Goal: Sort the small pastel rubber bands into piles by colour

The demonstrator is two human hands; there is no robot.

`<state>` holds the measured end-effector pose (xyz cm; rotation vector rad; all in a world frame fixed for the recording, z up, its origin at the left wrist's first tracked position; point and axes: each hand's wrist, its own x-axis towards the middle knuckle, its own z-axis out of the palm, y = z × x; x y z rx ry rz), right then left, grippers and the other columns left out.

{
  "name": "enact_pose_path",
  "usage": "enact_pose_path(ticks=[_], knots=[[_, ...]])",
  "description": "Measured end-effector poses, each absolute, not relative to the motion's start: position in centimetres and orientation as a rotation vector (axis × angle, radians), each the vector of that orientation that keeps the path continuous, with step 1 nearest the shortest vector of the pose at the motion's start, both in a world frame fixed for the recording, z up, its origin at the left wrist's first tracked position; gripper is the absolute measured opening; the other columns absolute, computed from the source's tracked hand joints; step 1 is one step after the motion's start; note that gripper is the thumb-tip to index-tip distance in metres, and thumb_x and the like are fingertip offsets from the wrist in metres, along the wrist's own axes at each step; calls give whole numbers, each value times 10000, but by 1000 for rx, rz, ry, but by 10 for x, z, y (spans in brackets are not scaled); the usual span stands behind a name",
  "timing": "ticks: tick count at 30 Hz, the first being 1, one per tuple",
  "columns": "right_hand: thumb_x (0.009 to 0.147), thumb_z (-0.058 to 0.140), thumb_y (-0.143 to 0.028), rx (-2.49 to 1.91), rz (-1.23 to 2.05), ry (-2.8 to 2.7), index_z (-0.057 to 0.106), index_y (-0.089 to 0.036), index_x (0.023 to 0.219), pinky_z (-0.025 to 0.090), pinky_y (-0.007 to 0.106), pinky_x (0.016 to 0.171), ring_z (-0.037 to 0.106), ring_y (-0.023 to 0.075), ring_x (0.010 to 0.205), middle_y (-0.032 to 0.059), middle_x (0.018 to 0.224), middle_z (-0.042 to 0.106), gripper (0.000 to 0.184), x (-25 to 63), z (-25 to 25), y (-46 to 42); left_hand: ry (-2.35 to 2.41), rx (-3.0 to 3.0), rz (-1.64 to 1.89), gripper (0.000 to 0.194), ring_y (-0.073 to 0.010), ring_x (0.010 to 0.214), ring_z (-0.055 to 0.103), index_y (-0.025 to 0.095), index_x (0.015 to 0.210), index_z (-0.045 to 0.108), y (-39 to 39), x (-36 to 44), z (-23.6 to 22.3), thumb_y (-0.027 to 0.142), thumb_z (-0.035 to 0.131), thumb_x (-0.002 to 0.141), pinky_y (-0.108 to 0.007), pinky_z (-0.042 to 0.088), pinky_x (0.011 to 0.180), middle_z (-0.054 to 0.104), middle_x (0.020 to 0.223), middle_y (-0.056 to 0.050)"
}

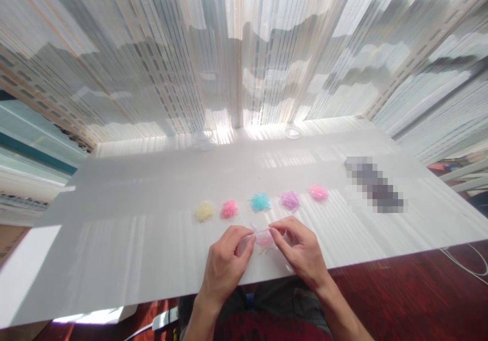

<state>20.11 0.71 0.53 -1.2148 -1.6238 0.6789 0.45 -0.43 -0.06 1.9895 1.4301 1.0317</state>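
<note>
Near the table's front edge, my left hand (231,257) and my right hand (299,247) pinch a small clear plastic bag (264,238) between thumbs and forefingers, one hand at each side. Thin pale pink strands show in or at the bag; their exact kind is too small to tell. Just beyond my hands, small heaps of thin strands lie in a row: a yellow heap (205,211), a coral pink heap (229,209), a teal heap (260,202) and a purple heap (290,200). At the row's right end lies a bright pink bundle (318,193), seemingly in clear plastic.
The white table (125,219) reaches to a sheer striped curtain (236,66) at the back. Two clear round items, a left one (205,136) and a right one (293,133), stand by the curtain. A blurred-out object (375,184) lies at the right. White cables (467,262) hang over the red-brown floor.
</note>
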Motion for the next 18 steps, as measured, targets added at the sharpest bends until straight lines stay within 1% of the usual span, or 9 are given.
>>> enact_pose_path(ticks=[2, 4, 8, 10, 13, 18], knots=[[965, 672, -268, -1213, 697, -1594, 754, -224, 945, 513, 269, 590, 631, 152, 686, 33, 828, 725, 95, 202, 4, 8, 1426, 2020, 1038, 125, -146, 755, 675, 236, 1084, 703, -4, 5, -1, 224, 608, 1005, -266, 586, 737, 742, 1003, -38], [961, 682, -277, -1196, 714, -1587, 764, -229, 949, 519, 271, 593, 629, 153, 684, 34, 830, 725, 95, 203, 4, 8, 1426, 2025, 1038, 138, -151, 767, 678, 241, 1109, 701, -4, 4, -1, 234, 613, 1003, -271, 593, 743, 742, 1030, -48], [943, 718, -257, -1126, 757, -1601, 792, -245, 957, 535, 254, 599, 654, 150, 706, 23, 813, 712, 76, 204, 5, 9, 1405, 1959, 1058, 149, -121, 659, 630, 239, 1119, 709, -7, 4, 0, 285, 657, 987, -250, 587, 671, 749, 1052, -49], [937, 730, -261, -1094, 773, -1599, 803, -250, 960, 544, 247, 593, 663, 148, 704, 22, 808, 709, 77, 205, 6, 9, 1377, 1921, 1089, 143, -117, 646, 627, 232, 1102, 719, -8, 6, 0, 294, 671, 982, -236, 573, 630, 760, 1032, -50], [935, 737, -286, -1065, 789, -1590, 815, -249, 962, 558, 247, 588, 668, 150, 698, 27, 810, 710, 90, 205, 7, 9, 1316, 1880, 1128, 116, -128, 680, 658, 229, 1069, 734, -10, 13, 1, 281, 679, 981, -221, 554, 590, 778, 983, -48], [946, 722, -308, -1066, 793, -1591, 811, -240, 952, 563, 262, 585, 657, 158, 685, 34, 792, 708, 113, 207, 7, 7, 1276, 1877, 1195, 92, -133, 689, 674, 224, 1009, 751, -10, 20, 4, 239, 662, 991, -224, 554, 586, 791, 924, -46]])
